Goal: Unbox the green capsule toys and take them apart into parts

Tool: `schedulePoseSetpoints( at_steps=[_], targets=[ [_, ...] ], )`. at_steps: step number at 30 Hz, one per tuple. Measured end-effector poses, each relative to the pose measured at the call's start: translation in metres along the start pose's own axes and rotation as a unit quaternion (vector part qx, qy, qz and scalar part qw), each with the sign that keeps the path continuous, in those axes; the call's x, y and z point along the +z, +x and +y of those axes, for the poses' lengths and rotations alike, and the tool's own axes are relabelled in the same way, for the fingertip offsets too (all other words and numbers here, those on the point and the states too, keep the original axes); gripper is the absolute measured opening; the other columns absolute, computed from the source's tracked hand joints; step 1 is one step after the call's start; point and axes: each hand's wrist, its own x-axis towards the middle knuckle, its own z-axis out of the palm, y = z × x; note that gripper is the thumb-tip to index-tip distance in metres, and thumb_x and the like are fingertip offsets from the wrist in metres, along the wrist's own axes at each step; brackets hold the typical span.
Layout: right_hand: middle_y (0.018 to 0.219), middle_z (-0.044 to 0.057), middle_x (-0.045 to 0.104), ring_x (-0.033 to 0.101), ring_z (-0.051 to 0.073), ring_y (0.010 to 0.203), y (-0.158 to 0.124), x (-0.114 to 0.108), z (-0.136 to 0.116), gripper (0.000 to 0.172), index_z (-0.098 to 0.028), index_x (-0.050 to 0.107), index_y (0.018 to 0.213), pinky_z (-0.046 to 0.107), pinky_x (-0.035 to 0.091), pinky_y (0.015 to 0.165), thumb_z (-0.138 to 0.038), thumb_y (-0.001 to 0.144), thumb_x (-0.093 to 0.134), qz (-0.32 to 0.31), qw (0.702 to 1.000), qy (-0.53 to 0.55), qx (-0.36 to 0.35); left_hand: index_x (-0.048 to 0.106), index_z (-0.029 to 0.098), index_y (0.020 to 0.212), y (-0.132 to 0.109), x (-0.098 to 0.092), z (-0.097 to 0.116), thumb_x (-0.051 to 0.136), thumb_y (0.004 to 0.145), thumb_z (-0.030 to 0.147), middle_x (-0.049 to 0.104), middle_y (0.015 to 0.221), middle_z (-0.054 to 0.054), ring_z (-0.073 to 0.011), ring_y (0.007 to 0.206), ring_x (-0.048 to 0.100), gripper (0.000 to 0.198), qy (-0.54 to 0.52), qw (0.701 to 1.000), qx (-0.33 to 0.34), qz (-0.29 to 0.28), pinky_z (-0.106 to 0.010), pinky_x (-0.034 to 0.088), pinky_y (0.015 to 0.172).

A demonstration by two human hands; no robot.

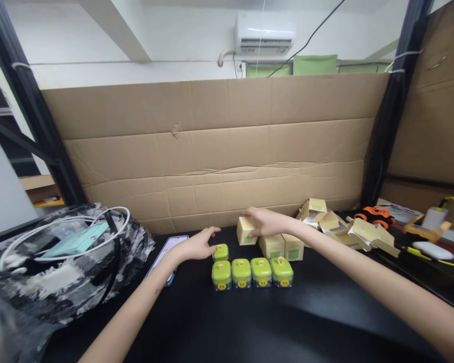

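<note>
Bare forearms (363, 272) up front, over a black tabletop (230, 322). Right hand (267, 222)'s clamped on a cream box (244, 234) left of two more boxes (271, 248); left hand (196, 245)'s loosely spread, nothing gripped, by the rear green-lidded container (221, 252), behind a row of four (241, 271).

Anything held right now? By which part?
Right hand: a small cream box, gripped around its upper part, thumb by the right side. Left hand: open beside the rear green-lidded container; contact can't be told.
</note>
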Motion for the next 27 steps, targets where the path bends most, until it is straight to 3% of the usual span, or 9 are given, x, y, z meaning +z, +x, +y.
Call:
schedulePoseSetpoints(
  at_steps=[2, 4, 9, 11, 14, 22, 25, 27],
  targets=[
    [0.113, 0.013, 0.056, 0.057, 0.026, 0.102, -0.007, -0.01, -0.007, 0.057, -0.014, 0.046, 0.125, 0.039, 0.048, 0.084, -0.022, 0.074, 0.07, 0.031, 0.999, 0.023, -0.022, 0.042, 0.011, 0.129, 0.007, -0.001, 0.009, 0.052, 0.079, 0.035, 0.047, 0.134, -0.02, -0.0316, 0.123, 0.044, 0.056, 0.013, 0.998, 0.01, 0.059, -0.045, 0.035, 0.1],
    [0.112, 0.011, 0.054, 0.058, 0.023, 0.098, -0.014, -0.019, -0.014, 0.054, -0.016, 0.046, 0.124, 0.036, 0.049, 0.081, -0.021, 0.075, 0.068, 0.055, 0.997, 0.041, -0.046, 0.035, 0.012, 0.133, 0.013, -0.002, 0.02, 0.054, 0.08, 0.044, 0.038, 0.141, -0.019, -0.0306, 0.132, 0.031, 0.065, 0.011, 0.994, 0.043, 0.098, -0.046, 0.025, 0.107],
    [0.11, 0.011, 0.053, 0.057, 0.024, 0.098, -0.022, -0.018, -0.017, 0.053, -0.016, 0.046, 0.118, 0.036, 0.049, 0.08, -0.021, 0.072, 0.072, 0.109, 0.991, 0.055, -0.062, 0.025, 0.016, 0.138, 0.019, 0.003, 0.041, 0.064, 0.075, 0.034, 0.044, 0.138, -0.015, -0.0225, 0.127, 0.042, 0.076, -0.106, 0.98, 0.157, 0.054, -0.039, 0.034, 0.105],
    [0.107, 0.011, 0.056, 0.057, 0.026, 0.098, -0.023, -0.012, -0.016, 0.053, -0.016, 0.047, 0.115, 0.039, 0.048, 0.08, -0.024, 0.07, 0.074, 0.126, 0.988, 0.052, -0.067, 0.024, 0.016, 0.138, 0.017, 0.007, 0.043, 0.068, 0.072, 0.033, 0.042, 0.14, -0.016, -0.0233, 0.127, 0.042, 0.081, -0.081, 0.98, 0.171, 0.068, -0.04, 0.035, 0.105],
    [0.106, 0.011, 0.057, 0.054, 0.029, 0.1, -0.024, 0.0, -0.018, 0.05, -0.018, 0.049, 0.112, 0.044, 0.045, 0.084, -0.026, 0.07, 0.075, 0.154, 0.984, 0.036, -0.078, 0.031, 0.016, 0.135, 0.01, 0.012, 0.043, 0.064, 0.077, 0.035, 0.043, 0.139, -0.015, -0.0246, 0.127, 0.042, 0.069, 0.021, 0.974, 0.195, 0.114, -0.041, 0.033, 0.106],
    [0.104, 0.009, 0.055, 0.052, 0.028, 0.096, -0.027, 0.022, -0.03, 0.045, -0.022, 0.046, 0.109, 0.044, 0.047, 0.077, -0.033, 0.074, 0.072, 0.227, 0.97, 0.031, -0.076, 0.037, 0.019, 0.132, -0.002, 0.008, 0.048, 0.062, 0.075, 0.027, 0.054, 0.121, -0.011, -0.027, 0.112, 0.051, 0.063, 0.099, 0.976, 0.153, 0.116, -0.041, 0.044, 0.093],
    [0.096, 0.01, 0.054, 0.051, 0.028, 0.089, -0.028, 0.02, -0.027, 0.032, -0.021, 0.046, 0.098, 0.044, 0.045, 0.073, -0.036, 0.079, 0.067, 0.271, 0.96, 0.03, -0.062, 0.039, 0.021, 0.13, -0.001, 0.005, 0.046, 0.061, 0.074, 0.029, 0.054, 0.117, -0.01, -0.0274, 0.11, 0.052, 0.06, 0.086, 0.977, 0.14, 0.137, -0.041, 0.045, 0.091],
    [0.091, 0.009, 0.054, 0.051, 0.026, 0.084, -0.032, 0.013, -0.026, 0.03, -0.021, 0.046, 0.086, 0.041, 0.045, 0.072, -0.043, 0.079, 0.065, 0.267, 0.959, 0.035, -0.086, 0.045, 0.022, 0.121, 0.001, 0.004, 0.043, 0.062, 0.073, 0.031, 0.055, 0.111, -0.008, -0.0257, 0.105, 0.055, 0.051, 0.056, 0.978, 0.128, 0.156, -0.039, 0.045, 0.089]
  ],
)
